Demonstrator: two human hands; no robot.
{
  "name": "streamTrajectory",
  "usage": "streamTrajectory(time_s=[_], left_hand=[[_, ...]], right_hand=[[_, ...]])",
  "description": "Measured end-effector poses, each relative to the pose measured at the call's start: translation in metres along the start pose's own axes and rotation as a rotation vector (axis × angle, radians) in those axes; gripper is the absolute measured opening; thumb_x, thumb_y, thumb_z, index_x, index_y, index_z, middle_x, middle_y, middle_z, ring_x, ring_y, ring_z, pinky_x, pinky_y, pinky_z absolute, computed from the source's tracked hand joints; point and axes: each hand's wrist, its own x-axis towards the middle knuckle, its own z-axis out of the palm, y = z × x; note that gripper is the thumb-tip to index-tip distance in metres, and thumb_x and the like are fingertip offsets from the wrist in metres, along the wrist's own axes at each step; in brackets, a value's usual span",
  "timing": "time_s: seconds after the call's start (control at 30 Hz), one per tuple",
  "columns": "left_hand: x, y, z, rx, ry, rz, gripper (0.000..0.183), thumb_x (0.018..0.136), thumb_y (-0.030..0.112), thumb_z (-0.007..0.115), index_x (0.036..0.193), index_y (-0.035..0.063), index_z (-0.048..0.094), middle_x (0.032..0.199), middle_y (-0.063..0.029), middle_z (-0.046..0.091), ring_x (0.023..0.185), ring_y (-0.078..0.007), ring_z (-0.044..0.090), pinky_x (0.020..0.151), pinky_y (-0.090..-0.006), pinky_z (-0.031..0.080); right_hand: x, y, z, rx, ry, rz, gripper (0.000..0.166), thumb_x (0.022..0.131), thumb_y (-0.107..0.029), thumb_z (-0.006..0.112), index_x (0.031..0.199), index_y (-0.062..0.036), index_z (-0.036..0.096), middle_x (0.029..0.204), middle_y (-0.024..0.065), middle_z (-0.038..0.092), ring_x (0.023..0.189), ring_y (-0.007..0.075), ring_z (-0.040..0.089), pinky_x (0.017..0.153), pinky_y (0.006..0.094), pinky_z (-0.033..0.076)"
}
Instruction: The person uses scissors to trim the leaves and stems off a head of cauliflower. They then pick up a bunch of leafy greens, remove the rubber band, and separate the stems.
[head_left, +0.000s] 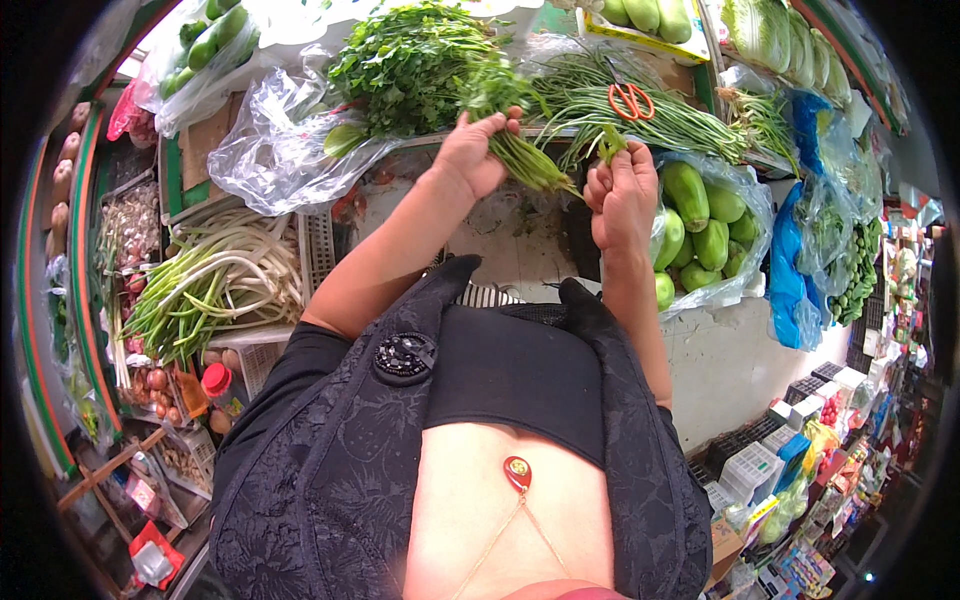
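A bunch of leafy green herbs (525, 161) is gripped around its stems by my left hand (474, 154), its leafy end toward the stall and its stem ends toward my right. To the right of it, my right hand (622, 187) pinches a small green leaf sprig (612, 141) between thumb and fingers. Behind my left hand lies a large heap of leafy herbs (409, 67). Long green beans (675, 120) spread behind my right hand, and scissors with orange handles (631, 102) rest on them.
A clear plastic bag (270, 142) lies left of the herbs. Green gourds fill an open plastic bag (759, 240) right of my right hand. Spring onions (225, 281) are heaped at left. Plastic crates (750, 469) and goods stand at lower right.
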Motion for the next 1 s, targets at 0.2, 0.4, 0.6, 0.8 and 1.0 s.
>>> streamTrajectory(time_s=[0.2, 0.4, 0.6, 0.8, 1.0], left_hand=[[0.006, 0.013, 0.0, 0.041, -0.009, 0.086, 0.06, 0.097, 0.0, 0.045, 0.14, 0.0196, 0.007, 0.115, -0.0213, 0.059, 0.095, -0.0291, 0.062, 0.086, -0.0503, 0.052], [-0.016, -0.004, 0.02, 0.087, -0.229, -0.013, 0.038, 0.1, 0.004, 0.034, 0.135, 0.016, 0.025, 0.118, -0.0207, 0.059, 0.108, -0.0361, 0.06, 0.091, -0.0522, 0.051], [-0.025, -0.013, 0.026, 0.144, -0.28, -0.028, 0.038, 0.098, 0.002, 0.036, 0.132, 0.018, 0.037, 0.118, -0.014, 0.059, 0.105, -0.027, 0.061, 0.088, -0.0435, 0.053], [-0.037, -0.017, 0.035, 0.273, -0.248, -0.005, 0.036, 0.1, 0.008, 0.042, 0.135, 0.0166, 0.04, 0.121, -0.0077, 0.057, 0.11, -0.0225, 0.057, 0.093, -0.039, 0.05], [-0.028, -0.015, 0.027, 0.187, -0.29, -0.079, 0.031, 0.1, 0.006, 0.037, 0.13, 0.0158, 0.037, 0.122, -0.0149, 0.058, 0.108, -0.0288, 0.061, 0.088, -0.0458, 0.054]], right_hand=[[-0.003, -0.004, -0.001, -0.751, 0.009, -0.282, 0.024, 0.091, -0.002, 0.055, 0.114, -0.0056, 0.049, 0.078, 0.0018, 0.05, 0.064, 0.007, 0.043, 0.056, 0.0237, 0.039], [0.013, 0.015, 0.008, -0.803, -0.193, -0.537, 0.018, 0.081, 0.005, 0.06, 0.096, -0.0007, 0.068, 0.087, 0.0082, 0.059, 0.076, 0.0172, 0.059, 0.068, 0.0265, 0.046], [0.014, 0.014, 0.014, -0.972, -0.195, -0.458, 0.022, 0.08, 0.004, 0.064, 0.1, -0.0036, 0.07, 0.091, 0.0082, 0.059, 0.083, 0.018, 0.059, 0.072, 0.0287, 0.046], [0.018, 0.021, 0.011, -1.172, -0.182, -0.668, 0.024, 0.073, 0.003, 0.068, 0.097, -0.0021, 0.069, 0.089, 0.0127, 0.059, 0.084, 0.0267, 0.062, 0.075, 0.0321, 0.049], [0.022, 0.026, -0.005, -0.741, -0.111, -0.444, 0.011, 0.083, 0.003, 0.061, 0.093, -0.0013, 0.062, 0.09, 0.0097, 0.065, 0.08, 0.0149, 0.061, 0.072, 0.0274, 0.049]])
